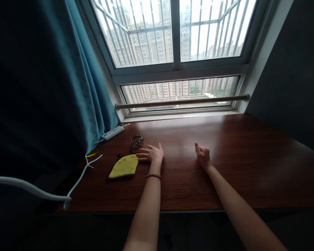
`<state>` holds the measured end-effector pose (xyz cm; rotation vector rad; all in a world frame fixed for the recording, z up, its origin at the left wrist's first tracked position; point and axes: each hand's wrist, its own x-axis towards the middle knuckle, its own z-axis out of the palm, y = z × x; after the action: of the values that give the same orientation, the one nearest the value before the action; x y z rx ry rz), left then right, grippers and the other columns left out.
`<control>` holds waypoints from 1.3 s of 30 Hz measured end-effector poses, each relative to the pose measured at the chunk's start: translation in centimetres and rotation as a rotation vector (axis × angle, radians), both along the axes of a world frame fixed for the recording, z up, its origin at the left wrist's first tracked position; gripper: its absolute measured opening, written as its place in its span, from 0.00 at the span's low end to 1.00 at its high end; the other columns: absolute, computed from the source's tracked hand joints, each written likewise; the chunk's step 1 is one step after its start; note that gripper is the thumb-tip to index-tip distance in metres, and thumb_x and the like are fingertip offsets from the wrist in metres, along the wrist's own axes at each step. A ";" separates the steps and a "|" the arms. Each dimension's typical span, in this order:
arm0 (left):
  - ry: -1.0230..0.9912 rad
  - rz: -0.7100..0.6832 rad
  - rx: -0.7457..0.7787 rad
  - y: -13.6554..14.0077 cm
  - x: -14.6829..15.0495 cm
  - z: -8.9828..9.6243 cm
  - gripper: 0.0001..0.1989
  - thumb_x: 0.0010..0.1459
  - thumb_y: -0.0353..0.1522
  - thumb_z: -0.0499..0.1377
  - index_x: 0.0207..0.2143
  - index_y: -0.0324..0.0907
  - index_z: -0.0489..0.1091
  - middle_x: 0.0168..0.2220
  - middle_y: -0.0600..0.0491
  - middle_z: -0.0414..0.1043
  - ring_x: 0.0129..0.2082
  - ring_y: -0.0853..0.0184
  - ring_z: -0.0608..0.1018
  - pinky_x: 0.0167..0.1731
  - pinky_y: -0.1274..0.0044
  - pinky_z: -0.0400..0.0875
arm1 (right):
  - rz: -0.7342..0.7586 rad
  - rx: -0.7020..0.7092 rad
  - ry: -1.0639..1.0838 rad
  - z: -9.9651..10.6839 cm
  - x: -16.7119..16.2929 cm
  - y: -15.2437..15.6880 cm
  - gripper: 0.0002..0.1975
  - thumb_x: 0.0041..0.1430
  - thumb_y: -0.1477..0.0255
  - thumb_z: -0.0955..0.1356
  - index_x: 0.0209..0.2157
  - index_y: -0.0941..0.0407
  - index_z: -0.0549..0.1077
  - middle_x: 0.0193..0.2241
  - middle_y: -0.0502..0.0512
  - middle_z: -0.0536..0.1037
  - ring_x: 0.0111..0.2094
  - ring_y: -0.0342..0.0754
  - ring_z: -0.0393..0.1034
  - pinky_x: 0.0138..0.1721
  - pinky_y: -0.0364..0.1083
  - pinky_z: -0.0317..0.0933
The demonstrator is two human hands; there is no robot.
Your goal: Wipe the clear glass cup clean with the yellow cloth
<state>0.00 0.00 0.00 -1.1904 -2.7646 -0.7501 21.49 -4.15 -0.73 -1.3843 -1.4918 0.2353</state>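
My left hand [151, 153] is open over the wooden desk [180, 188], its fingers spread toward the left. Its lower fingertips reach the right edge of a flat, fan-shaped yellow cloth piece [124, 166]; whether they touch it I cannot tell. Just beyond those fingers lies a dark, shiny ring-shaped object [137, 141], too small to name. A beaded bracelet [154, 176] circles my left wrist. Off to the right, my right hand [203, 156] is closed in a fist with the thumb up, and nothing shows in it.
A white power strip [113, 133] lies at the desk's far left, by the blue curtain [94, 104]. White cables [78, 181] run along the left edge. Behind the desk is a barred window [146, 42] with a horizontal rail [183, 102]; a dark wall [298, 76] stands right.
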 end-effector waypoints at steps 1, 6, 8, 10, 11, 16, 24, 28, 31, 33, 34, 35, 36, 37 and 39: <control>-0.008 0.004 -0.022 0.0 0.0 0.0 0.39 0.48 0.52 0.45 0.54 0.31 0.53 0.57 0.28 0.40 0.55 0.36 0.44 0.45 0.47 0.37 | 0.002 0.000 -0.003 0.0 0.0 0.0 0.25 0.58 0.61 0.54 0.11 0.56 0.48 0.11 0.45 0.47 0.14 0.37 0.45 0.21 0.42 0.41; 0.066 -0.029 -0.046 -0.1 0.3 0.3 0.39 0.49 0.51 0.44 0.55 0.31 0.51 0.56 0.27 0.43 0.54 0.38 0.51 0.46 0.49 0.42 | 0.011 0.012 -0.019 -0.1 0.0 0.0 0.24 0.58 0.62 0.55 0.11 0.56 0.48 0.11 0.45 0.47 0.14 0.37 0.45 0.21 0.42 0.41; 0.111 -0.039 -0.019 -0.3 0.6 0.6 0.39 0.50 0.51 0.43 0.54 0.30 0.51 0.55 0.27 0.45 0.52 0.39 0.56 0.45 0.51 0.46 | 0.013 0.012 -0.026 0.0 0.0 0.0 0.24 0.58 0.62 0.55 0.11 0.56 0.48 0.11 0.45 0.48 0.14 0.37 0.45 0.21 0.42 0.41; 0.147 -0.076 0.013 -0.6 0.9 0.9 0.38 0.51 0.51 0.42 0.54 0.30 0.52 0.54 0.27 0.48 0.49 0.42 0.61 0.45 0.54 0.49 | 0.012 0.006 -0.025 0.0 0.0 0.0 0.24 0.58 0.62 0.55 0.12 0.56 0.48 0.11 0.45 0.48 0.14 0.38 0.45 0.21 0.42 0.41; 0.163 -0.114 0.030 -0.7 1.2 1.0 0.37 0.51 0.50 0.42 0.53 0.30 0.53 0.54 0.28 0.49 0.47 0.43 0.63 0.44 0.55 0.50 | 0.010 0.004 -0.023 0.0 0.0 0.0 0.24 0.58 0.62 0.55 0.12 0.56 0.48 0.11 0.45 0.47 0.14 0.38 0.45 0.21 0.42 0.40; 0.177 -0.467 0.147 -1.5 3.0 1.1 0.29 0.54 0.47 0.42 0.48 0.34 0.60 0.46 0.35 0.62 0.42 0.51 0.69 0.43 0.59 0.55 | 0.007 0.008 -0.026 0.1 0.0 -0.1 0.24 0.58 0.62 0.55 0.12 0.56 0.48 0.11 0.45 0.48 0.14 0.38 0.45 0.21 0.42 0.40; -0.378 -1.065 0.354 -0.8 5.0 0.3 0.18 0.57 0.40 0.45 0.44 0.39 0.64 0.40 0.47 0.69 0.34 0.67 0.73 0.35 0.77 0.65 | 0.009 0.005 -0.041 0.3 0.0 -0.1 0.24 0.58 0.62 0.55 0.11 0.56 0.48 0.11 0.45 0.48 0.14 0.37 0.46 0.21 0.42 0.40; -0.375 -0.721 0.481 -0.4 3.8 0.9 0.16 0.57 0.35 0.43 0.41 0.38 0.65 0.39 0.46 0.69 0.40 0.66 0.71 0.39 0.75 0.64 | 0.008 0.013 -0.069 0.4 0.0 -0.2 0.24 0.58 0.61 0.55 0.12 0.57 0.48 0.11 0.45 0.48 0.14 0.37 0.45 0.21 0.42 0.40; -0.192 -0.376 0.413 -0.4 2.4 0.9 0.14 0.53 0.32 0.49 0.42 0.36 0.63 0.46 0.41 0.65 0.48 0.56 0.65 0.43 0.65 0.60 | 0.004 0.012 -0.084 0.4 0.0 -0.2 0.24 0.58 0.61 0.55 0.12 0.57 0.48 0.11 0.45 0.48 0.15 0.38 0.45 0.21 0.42 0.40; -0.121 -0.308 0.275 -0.6 1.9 0.6 0.16 0.50 0.33 0.53 0.41 0.35 0.64 0.47 0.37 0.63 0.51 0.49 0.61 0.43 0.60 0.57 | 0.006 0.009 -0.095 0.5 -0.1 -0.2 0.24 0.58 0.61 0.55 0.12 0.57 0.49 0.11 0.45 0.48 0.15 0.38 0.45 0.21 0.42 0.40; -0.086 -0.308 0.212 -0.7 1.9 0.4 0.16 0.48 0.34 0.55 0.40 0.35 0.65 0.48 0.36 0.62 0.52 0.47 0.59 0.44 0.60 0.56 | 0.006 0.009 -0.102 0.5 -0.1 -0.3 0.24 0.58 0.61 0.56 0.12 0.57 0.49 0.10 0.45 0.49 0.14 0.38 0.45 0.22 0.42 0.41; -0.045 -0.321 0.158 -0.8 2.0 0.3 0.17 0.47 0.35 0.56 0.40 0.35 0.65 0.49 0.36 0.61 0.52 0.47 0.58 0.44 0.61 0.55 | 0.005 0.009 -0.109 0.5 -0.2 -0.3 0.24 0.58 0.61 0.56 0.12 0.57 0.49 0.10 0.45 0.49 0.14 0.38 0.45 0.22 0.42 0.41; -0.008 -0.346 0.125 -0.9 2.2 0.2 0.18 0.47 0.36 0.56 0.40 0.35 0.65 0.49 0.36 0.61 0.52 0.47 0.58 0.45 0.62 0.55 | 0.004 0.009 -0.116 0.6 -0.2 -0.3 0.24 0.57 0.61 0.56 0.11 0.57 0.50 0.10 0.45 0.49 0.14 0.38 0.45 0.22 0.42 0.41; 0.017 -0.379 0.119 -1.1 2.5 0.1 0.19 0.47 0.37 0.56 0.41 0.35 0.65 0.48 0.36 0.61 0.52 0.48 0.59 0.45 0.63 0.55 | 0.004 0.009 -0.122 0.6 -0.2 -0.3 0.24 0.57 0.61 0.56 0.11 0.57 0.50 0.10 0.45 0.49 0.14 0.38 0.46 0.22 0.42 0.41; 0.031 -0.427 0.133 -1.3 3.0 0.3 0.20 0.49 0.39 0.54 0.42 0.37 0.65 0.45 0.38 0.64 0.49 0.51 0.63 0.44 0.65 0.57 | 0.010 0.011 -0.138 0.7 -0.3 -0.4 0.24 0.57 0.62 0.56 0.11 0.57 0.52 0.10 0.45 0.50 0.14 0.38 0.46 0.22 0.42 0.41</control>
<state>2.99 -1.32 0.27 -1.7667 -2.4119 -0.9157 21.22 -4.52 0.00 -1.4078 -1.6110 0.1402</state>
